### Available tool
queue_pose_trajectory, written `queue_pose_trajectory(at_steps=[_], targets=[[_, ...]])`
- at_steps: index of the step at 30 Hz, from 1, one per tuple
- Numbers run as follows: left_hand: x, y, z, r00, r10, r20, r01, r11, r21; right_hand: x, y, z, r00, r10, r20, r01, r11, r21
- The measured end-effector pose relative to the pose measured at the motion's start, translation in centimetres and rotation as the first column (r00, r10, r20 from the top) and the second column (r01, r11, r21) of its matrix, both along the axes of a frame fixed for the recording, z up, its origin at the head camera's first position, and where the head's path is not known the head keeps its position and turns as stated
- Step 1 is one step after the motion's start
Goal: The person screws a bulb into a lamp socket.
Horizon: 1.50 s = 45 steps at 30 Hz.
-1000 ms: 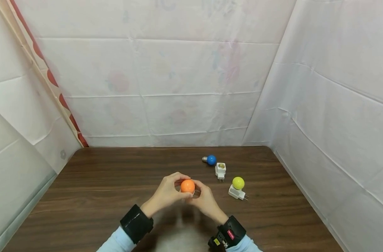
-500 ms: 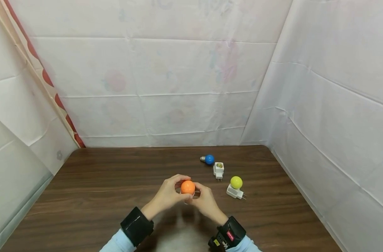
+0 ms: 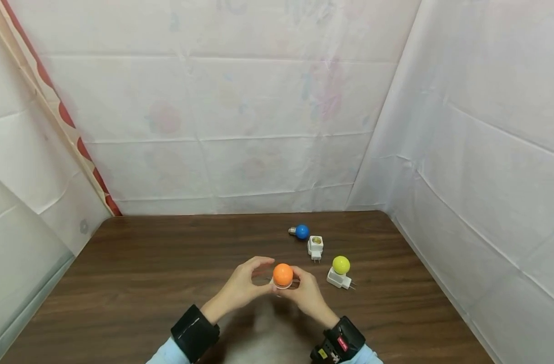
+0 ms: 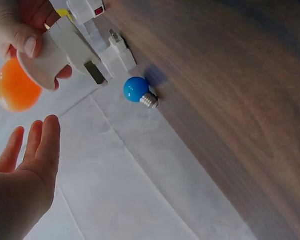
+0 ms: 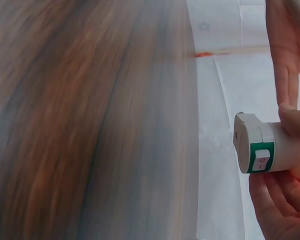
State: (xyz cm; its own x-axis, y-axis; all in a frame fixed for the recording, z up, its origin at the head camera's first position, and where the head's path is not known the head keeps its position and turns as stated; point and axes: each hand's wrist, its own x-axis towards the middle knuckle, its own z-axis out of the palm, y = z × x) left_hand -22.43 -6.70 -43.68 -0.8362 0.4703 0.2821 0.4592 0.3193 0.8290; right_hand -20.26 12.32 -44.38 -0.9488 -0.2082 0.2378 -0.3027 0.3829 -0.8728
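My right hand grips a white plug-in lamp socket between thumb and fingers. An orange bulb sits in its flared mouth. In the right wrist view a rocker switch in a green frame shows on the socket's side. My left hand stands open beside the bulb. The left wrist view shows its straight fingers apart from the orange globe. Both hands are over the front middle of the table, and the right palm partly hides the socket there.
Right of the hands, a yellow bulb stands in a second white socket with its prongs to the right. Behind it is a white socket without a bulb. A blue bulb lies near the back edge of the wooden table. White sheets surround the table.
The left fingers have come off the orange bulb. My right hand has moved slightly right and toward me with the bulb and socket, and the view has shifted a little.
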Motion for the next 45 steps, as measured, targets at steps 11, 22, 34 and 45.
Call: queue_pose_trajectory(at_steps=[11,22,34,45], targets=[[0.9,-1.5,-1.1,0.999,-0.018,0.028,0.020,0.998,-0.065,-0.9,5.7,-4.0,0.986,-0.163,0.024,0.161,0.985,0.065],[1.4,-2.1,-1.2,0.998,-0.024,0.053,0.029,0.996,-0.079,-0.1,8.9,-4.4,0.956,-0.293,0.014,0.288,0.946,0.147],[1.5,-1.4,-1.1,0.997,-0.055,0.059,0.059,0.996,-0.072,0.2,9.9,-4.3,0.951,-0.308,0.020,0.289,0.913,0.286],[1.6,-1.1,-1.4,0.993,-0.085,0.079,0.089,0.995,-0.047,0.5,10.2,-4.8,0.948,-0.318,-0.014,0.304,0.893,0.333]])
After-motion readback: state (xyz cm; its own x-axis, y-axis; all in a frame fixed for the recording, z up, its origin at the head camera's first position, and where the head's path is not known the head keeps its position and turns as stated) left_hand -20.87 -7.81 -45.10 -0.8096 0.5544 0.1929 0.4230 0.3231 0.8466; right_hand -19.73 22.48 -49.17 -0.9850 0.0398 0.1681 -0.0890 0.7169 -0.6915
